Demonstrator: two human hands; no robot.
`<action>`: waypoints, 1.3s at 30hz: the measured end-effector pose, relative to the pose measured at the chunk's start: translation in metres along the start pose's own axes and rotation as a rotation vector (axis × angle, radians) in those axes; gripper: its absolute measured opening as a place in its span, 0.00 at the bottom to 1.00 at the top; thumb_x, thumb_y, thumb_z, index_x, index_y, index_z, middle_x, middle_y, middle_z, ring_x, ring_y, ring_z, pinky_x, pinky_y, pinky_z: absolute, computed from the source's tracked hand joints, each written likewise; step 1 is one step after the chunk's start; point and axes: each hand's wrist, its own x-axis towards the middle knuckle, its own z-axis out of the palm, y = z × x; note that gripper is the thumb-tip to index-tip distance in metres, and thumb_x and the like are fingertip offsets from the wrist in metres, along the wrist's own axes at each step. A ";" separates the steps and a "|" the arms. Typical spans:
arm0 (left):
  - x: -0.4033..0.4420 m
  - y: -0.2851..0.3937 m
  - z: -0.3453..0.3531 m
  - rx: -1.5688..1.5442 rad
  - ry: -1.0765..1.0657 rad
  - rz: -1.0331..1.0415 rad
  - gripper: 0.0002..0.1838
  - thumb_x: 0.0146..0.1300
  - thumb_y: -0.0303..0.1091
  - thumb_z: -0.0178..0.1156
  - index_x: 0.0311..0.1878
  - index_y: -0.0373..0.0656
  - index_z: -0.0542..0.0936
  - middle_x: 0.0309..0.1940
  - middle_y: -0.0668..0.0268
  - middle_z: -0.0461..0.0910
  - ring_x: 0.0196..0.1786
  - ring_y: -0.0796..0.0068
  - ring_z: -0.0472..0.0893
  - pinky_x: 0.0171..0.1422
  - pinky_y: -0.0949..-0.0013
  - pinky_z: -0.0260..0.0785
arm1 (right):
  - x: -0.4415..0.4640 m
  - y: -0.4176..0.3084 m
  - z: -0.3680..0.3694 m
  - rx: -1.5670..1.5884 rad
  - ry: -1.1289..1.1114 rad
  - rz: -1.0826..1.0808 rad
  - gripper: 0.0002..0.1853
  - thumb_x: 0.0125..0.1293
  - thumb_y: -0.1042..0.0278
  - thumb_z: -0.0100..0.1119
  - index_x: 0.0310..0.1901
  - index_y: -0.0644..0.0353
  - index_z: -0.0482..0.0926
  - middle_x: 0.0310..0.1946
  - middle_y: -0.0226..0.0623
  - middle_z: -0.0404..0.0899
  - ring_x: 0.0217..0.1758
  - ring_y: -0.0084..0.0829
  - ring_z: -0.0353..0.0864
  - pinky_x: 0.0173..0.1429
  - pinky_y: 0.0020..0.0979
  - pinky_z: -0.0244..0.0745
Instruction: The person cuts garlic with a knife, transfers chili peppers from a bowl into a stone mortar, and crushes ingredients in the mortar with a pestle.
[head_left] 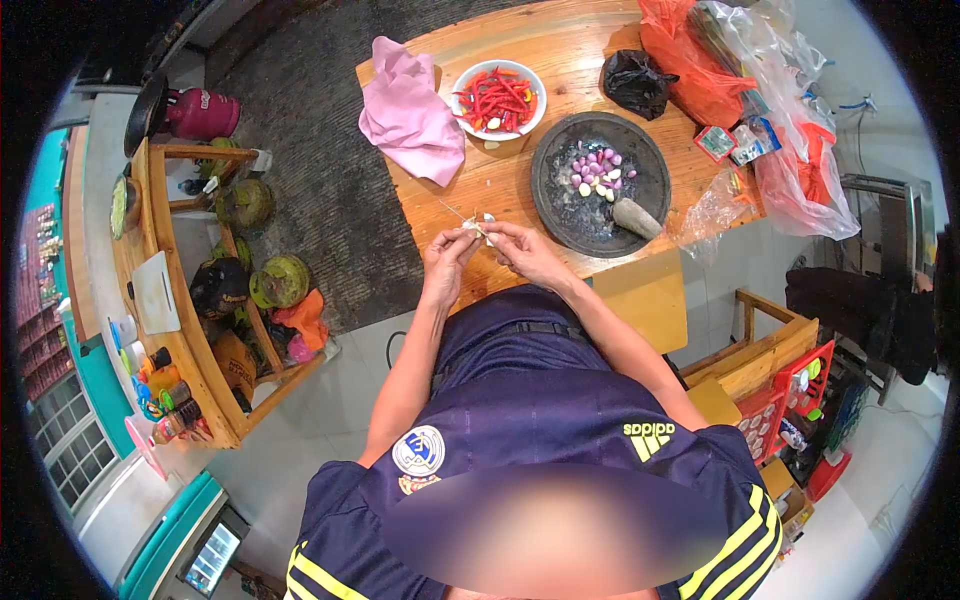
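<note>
On the wooden table (pixel 465 25), a pink cloth (pixel 408 110) lies over the left edge, and to its right, near the far edge, stands a white bowl (pixel 541 88) with cut red chillies (pixel 497 98). Over the near left corner, the left hand (pixel 452 258) has thumb and forefinger pressed together on a small whitish piece, which seems to be a garlic clove (pixel 481 229). The right hand (pixel 527 252) pinches it from the other side, so the clove is between both sets of fingertips; its long axis is too small to tell. The stone mortar (pixel 553 212), holding shallots (pixel 595 160), peeled cloves (pixel 585 189) and a slanted pestle (pixel 635 217), stands to the right and farther from the near edge, closer to the right hand. Farther right lie a black plastic bag (pixel 638 84) and an orange plastic bag (pixel 685 60).
</note>
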 end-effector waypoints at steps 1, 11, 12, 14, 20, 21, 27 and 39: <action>0.000 0.001 0.001 0.013 0.006 0.005 0.03 0.60 0.24 0.59 0.36 0.37 0.76 0.41 0.60 0.79 0.47 0.71 0.79 0.59 0.68 0.71 | 0.000 0.000 0.000 -0.014 0.011 -0.009 0.15 0.70 0.62 0.49 0.55 0.54 0.74 0.17 0.18 0.61 0.19 0.13 0.55 0.21 0.19 0.49; -0.001 0.004 0.000 0.096 -0.016 -0.035 0.06 0.60 0.25 0.59 0.40 0.35 0.77 0.42 0.61 0.79 0.47 0.72 0.79 0.57 0.71 0.72 | -0.001 -0.001 -0.009 0.143 -0.053 0.161 0.17 0.71 0.58 0.48 0.57 0.52 0.71 0.21 0.19 0.63 0.19 0.10 0.55 0.20 0.15 0.48; -0.003 0.005 0.001 0.076 -0.025 -0.048 0.07 0.60 0.25 0.59 0.41 0.36 0.77 0.42 0.62 0.79 0.47 0.73 0.79 0.57 0.71 0.72 | -0.004 -0.011 -0.011 0.198 -0.078 0.214 0.17 0.71 0.57 0.48 0.57 0.52 0.71 0.21 0.19 0.63 0.18 0.10 0.54 0.19 0.15 0.48; -0.003 0.004 -0.001 0.042 -0.039 -0.058 0.08 0.60 0.26 0.59 0.42 0.36 0.77 0.43 0.63 0.79 0.48 0.74 0.78 0.57 0.72 0.72 | -0.005 -0.018 -0.013 0.297 -0.100 0.307 0.16 0.71 0.55 0.47 0.55 0.51 0.70 0.20 0.19 0.62 0.17 0.10 0.54 0.19 0.14 0.48; 0.001 -0.003 -0.008 0.030 -0.056 -0.060 0.09 0.61 0.25 0.58 0.44 0.37 0.78 0.43 0.63 0.79 0.48 0.75 0.78 0.56 0.73 0.72 | -0.005 -0.021 -0.018 0.425 -0.109 0.426 0.12 0.70 0.52 0.47 0.47 0.48 0.71 0.20 0.18 0.64 0.15 0.10 0.56 0.18 0.13 0.50; -0.001 0.001 -0.004 0.076 -0.032 -0.060 0.09 0.61 0.25 0.59 0.44 0.37 0.78 0.43 0.62 0.79 0.48 0.75 0.78 0.55 0.73 0.72 | -0.005 -0.018 -0.019 0.427 -0.111 0.430 0.11 0.70 0.52 0.47 0.47 0.47 0.71 0.20 0.18 0.64 0.15 0.09 0.56 0.18 0.13 0.50; -0.004 0.007 0.003 0.282 -0.022 -0.060 0.12 0.61 0.27 0.59 0.48 0.35 0.76 0.43 0.61 0.79 0.46 0.75 0.79 0.54 0.73 0.73 | -0.006 -0.017 -0.017 0.397 -0.091 0.419 0.11 0.70 0.52 0.47 0.47 0.47 0.71 0.20 0.18 0.64 0.15 0.09 0.55 0.18 0.13 0.49; 0.000 0.005 -0.010 -0.076 -0.075 -0.126 0.12 0.62 0.27 0.56 0.48 0.34 0.75 0.43 0.59 0.79 0.46 0.71 0.80 0.54 0.74 0.75 | -0.003 -0.018 -0.016 0.442 -0.072 0.445 0.11 0.71 0.53 0.46 0.49 0.45 0.70 0.20 0.18 0.63 0.16 0.10 0.55 0.18 0.13 0.49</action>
